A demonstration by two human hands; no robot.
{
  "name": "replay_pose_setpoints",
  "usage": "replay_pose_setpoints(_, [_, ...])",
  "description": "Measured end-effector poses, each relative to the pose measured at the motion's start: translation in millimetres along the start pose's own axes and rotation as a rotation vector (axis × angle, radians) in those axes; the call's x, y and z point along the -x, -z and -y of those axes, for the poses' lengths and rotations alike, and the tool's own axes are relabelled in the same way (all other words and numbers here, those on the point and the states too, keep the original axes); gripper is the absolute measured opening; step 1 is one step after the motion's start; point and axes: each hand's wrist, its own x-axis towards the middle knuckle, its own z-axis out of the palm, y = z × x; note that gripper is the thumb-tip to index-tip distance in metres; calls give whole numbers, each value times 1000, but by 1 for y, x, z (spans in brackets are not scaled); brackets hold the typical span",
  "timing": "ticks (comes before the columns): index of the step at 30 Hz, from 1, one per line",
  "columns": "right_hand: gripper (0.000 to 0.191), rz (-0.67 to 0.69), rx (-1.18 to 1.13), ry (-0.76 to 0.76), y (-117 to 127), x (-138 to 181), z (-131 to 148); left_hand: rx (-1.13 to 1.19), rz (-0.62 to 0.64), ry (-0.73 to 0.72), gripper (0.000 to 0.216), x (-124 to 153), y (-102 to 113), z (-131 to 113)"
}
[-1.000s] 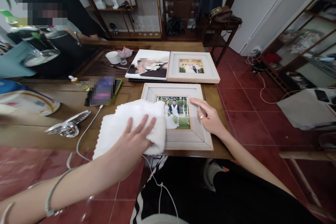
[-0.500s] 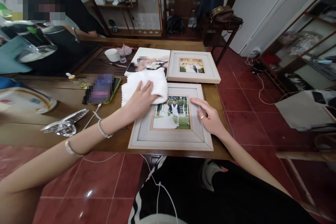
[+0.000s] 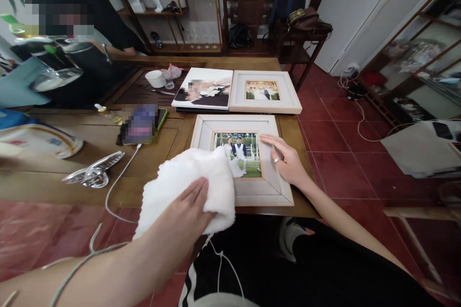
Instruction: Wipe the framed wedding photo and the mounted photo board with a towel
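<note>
A pale wooden picture frame (image 3: 268, 127) with a wedding photo lies flat at the near edge of the wooden table (image 3: 154, 153). My left hand (image 3: 183, 213) presses a white fluffy cloth (image 3: 190, 177) onto the frame's near left corner, fingers flat and together on the cloth. The cloth covers that corner and hangs over the table's edge. My right hand (image 3: 288, 163) rests flat on the frame's right border, fingers stretched out, a ring on one finger.
Behind lie a second framed photo (image 3: 264, 92) and a photo album (image 3: 203, 88). A phone (image 3: 142, 124) with a white cable, a metal dish (image 3: 91, 175), a plate (image 3: 36, 139) and a white cup (image 3: 155, 78) are on the left. Another person sits far left. Red tile floor lies to the right.
My left hand has dragged the cloth from the frame's far left corner back down to its near left corner. The right hand has stayed put on the right border.
</note>
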Motion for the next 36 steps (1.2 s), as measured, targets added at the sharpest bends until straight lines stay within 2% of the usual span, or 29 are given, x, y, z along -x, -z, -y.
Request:
replay_pose_setpoints(4, [50,55,35,21,1,-1,0,72,33,2,44,-8,1,-10])
replay_pose_setpoints(10, [40,83,76,-14,-2,-5,1,168,14,17,51,-53,7,-14])
replay_pose_setpoints(13, [40,65,47,-16,-2,-3,2,185,-55,60,52,-82,7,-3])
replay_pose_setpoints(18, [46,58,-4,-20,-1,2,2,124,-234,106,58,-142,3,33])
replay_pose_setpoints(20, [50,39,-23,-35,-1,3,2,101,-259,102,59,-164,3,41])
replay_pose_setpoints(23, [51,5,-30,-47,-2,4,2,86,-261,77,58,-185,6,41])
replay_pose_setpoints(25, [50,-10,-23,-45,-2,4,1,92,-229,63,55,-187,8,34])
replay_pose_setpoints(28, [50,-19,-23,-52,-3,3,1,99,-168,20,49,-175,11,20])
replay_pose_setpoints(32, [46,-8,-77,-74,-4,1,2,86,-118,-80,52,-144,15,0])
replay_pose_setpoints(36, [41,-72,-92,-132,-5,-2,4,142,-39,-215,52,-108,17,-17])
